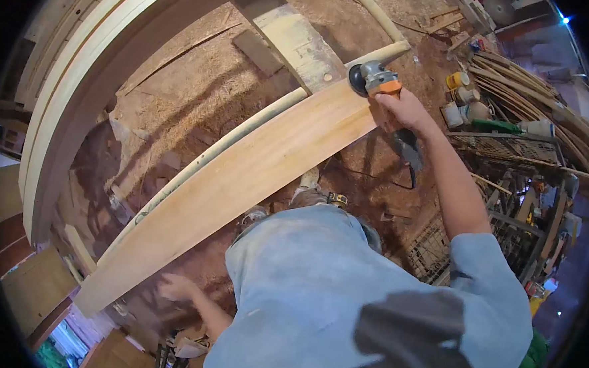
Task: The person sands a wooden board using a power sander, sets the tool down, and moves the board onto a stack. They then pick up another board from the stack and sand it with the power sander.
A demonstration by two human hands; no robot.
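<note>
My right hand (398, 109) is wrapped round the orange-and-grey body of an angle grinder (384, 81). The tool's round dark disc (358, 79) is at the far right end of a long, curved wooden plank (242, 164). This plank runs diagonally in front of me, pale and smooth on its upper face. Beside the plank's near edge, toward its lower left end, my left hand (177, 288) hangs with loose fingers and nothing visible in it; it looks slightly blurred.
A dusty wooden beam (298, 47) meets the plank's far side. Large curved timbers (66, 99) rise at left. Sawdust covers the floor (172, 104). At right stand a wire crate (506, 147), containers (465, 95) and stacked wood strips (519, 82).
</note>
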